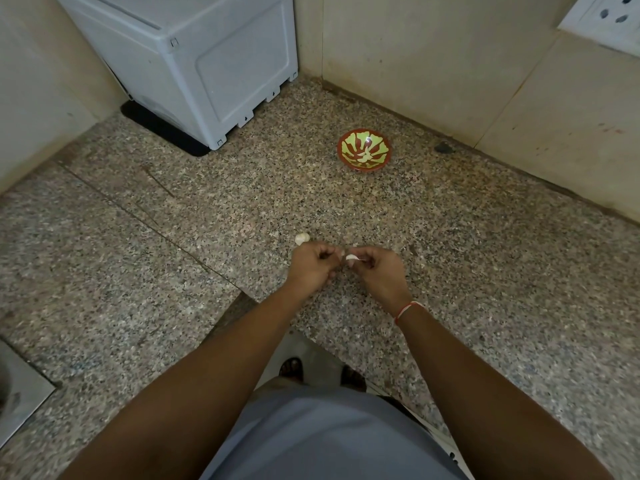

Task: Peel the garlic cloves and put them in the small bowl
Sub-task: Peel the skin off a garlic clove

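1. Far left, bottom edge: we note a steel sink corner (20,393) set into the speckled granite counter (485,271). No task items there.
2. Upper left: a white plastic appliance box (207,64) stands on a black mat against the wall. No brand or label readable on it.
3. Left of centre: a small garlic piece (301,238) lies on the counter, just beyond our left hand (311,266) and close to its knuckles; contact cannot be resolved.
4. Left hand: fingers curled inward, fingertips near the clove; whether they pinch a bit of skin we cannot tell.
5. Centre: the garlic clove (352,258) sits between the two hands, pinched in the fingertips of our right hand (375,268). Its long axis runs roughly left-right. It looks partly peeled, though too small to be sure.
6. Right wrist carries a red thread band (408,310).
7. Ahead, slightly right: the small bowl (364,151), red-brown with a yellow-green pattern, stands well apart from the hands and holds a few pale cloves.
8. Judgement: the bowl lies forward of the right hand, which is the nearer one, so that hand should carry the clove over.
9. Upper right: a wall socket plate (609,15); no writing legible anywhere.
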